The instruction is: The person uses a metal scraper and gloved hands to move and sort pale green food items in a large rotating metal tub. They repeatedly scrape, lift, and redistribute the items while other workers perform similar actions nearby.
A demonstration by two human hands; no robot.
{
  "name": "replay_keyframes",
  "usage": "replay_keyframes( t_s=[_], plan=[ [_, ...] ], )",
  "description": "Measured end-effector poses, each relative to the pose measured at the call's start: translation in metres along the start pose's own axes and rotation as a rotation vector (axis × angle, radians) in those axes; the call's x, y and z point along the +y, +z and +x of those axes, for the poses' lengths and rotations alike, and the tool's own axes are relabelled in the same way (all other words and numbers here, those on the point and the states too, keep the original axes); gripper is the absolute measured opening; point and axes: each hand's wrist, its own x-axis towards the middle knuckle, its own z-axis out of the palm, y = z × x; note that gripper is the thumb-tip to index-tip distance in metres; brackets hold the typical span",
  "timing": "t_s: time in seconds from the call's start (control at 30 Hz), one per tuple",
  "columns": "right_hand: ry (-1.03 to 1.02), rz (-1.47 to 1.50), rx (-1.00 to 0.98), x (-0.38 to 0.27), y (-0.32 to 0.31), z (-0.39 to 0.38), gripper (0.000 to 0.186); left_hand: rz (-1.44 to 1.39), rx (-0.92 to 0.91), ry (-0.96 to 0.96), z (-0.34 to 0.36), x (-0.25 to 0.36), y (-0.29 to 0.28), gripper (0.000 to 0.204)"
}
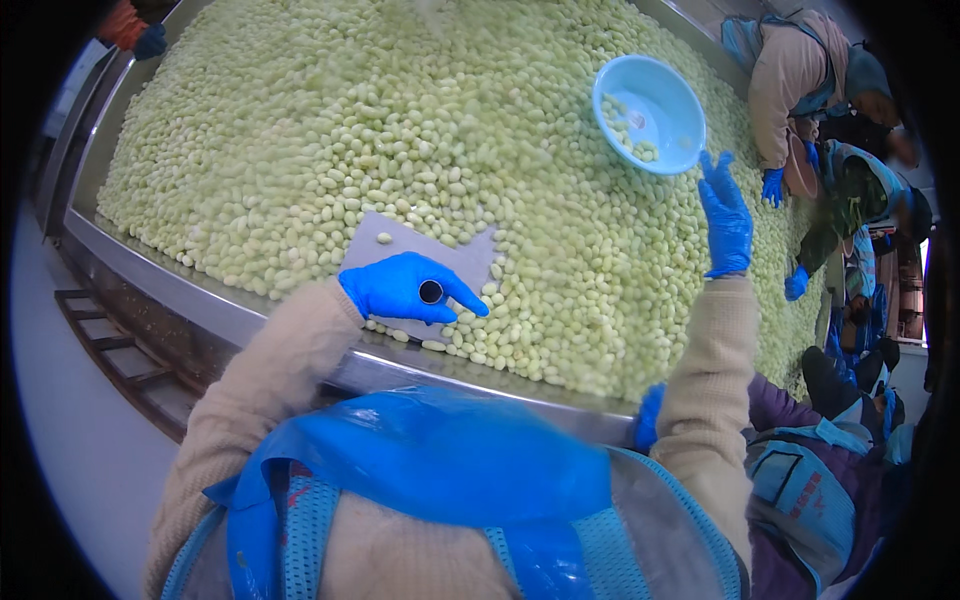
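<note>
Pale green oval fruits [400, 150] fill a broad metal-rimmed trough in front of me. My left hand [405, 288], in a blue glove, is closed low over a flat grey patch [470, 258] among the fruits. It grips a small round black-ended tool [430, 291] with a shiny rim; the rest of the tool is hidden. My right hand [728, 220], gloved in blue too, is open with fingers stretched, just below the rim of a light blue basin [672, 105]. Some fruits lie inside that basin, which rests tilted on the heap.
The trough's metal edge [370, 370] runs before my apron [440, 450]. Co-workers [805, 70] line the right side. A person in purple [840, 480] is close at my right, and a blue-gloved hand [649, 415] shows beside my right forearm. Another sleeve [122, 25] is at the far left.
</note>
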Motion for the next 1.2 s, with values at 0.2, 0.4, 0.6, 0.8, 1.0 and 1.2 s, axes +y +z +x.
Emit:
replay_keyframes(
  t_s=[0.2,0.4,0.6,0.8,1.0,1.2],
  plan=[
    [-0.021,-1.335,-0.822,0.076,0.071,-0.058,0.052,0.009,-0.012,0.038,0.005,0.000,0.001,0.032],
    [-0.058,-1.583,-0.621,0.116,0.119,-0.070,0.045,-0.011,0.008,0.041,0.001,-0.005,0.001,0.033],
    [-0.038,-1.428,-0.675,0.090,0.112,-0.075,0.041,-0.026,-0.015,-0.033,0.000,0.004,-0.001,0.036],
    [0.016,-0.164,-0.079,0.008,0.065,-0.024,0.046,0.053,-0.004,0.030,0.001,0.001,0.001,0.033],
    [0.202,-0.889,-0.438,0.034,0.099,-0.045,0.050,0.001,0.012,0.029,-0.001,-0.003,0.001,0.034],
    [-0.049,-1.393,-0.694,0.102,0.145,-0.070,0.050,0.044,-0.010,-0.001,0.000,0.005,-0.002,0.034]
  ],
)
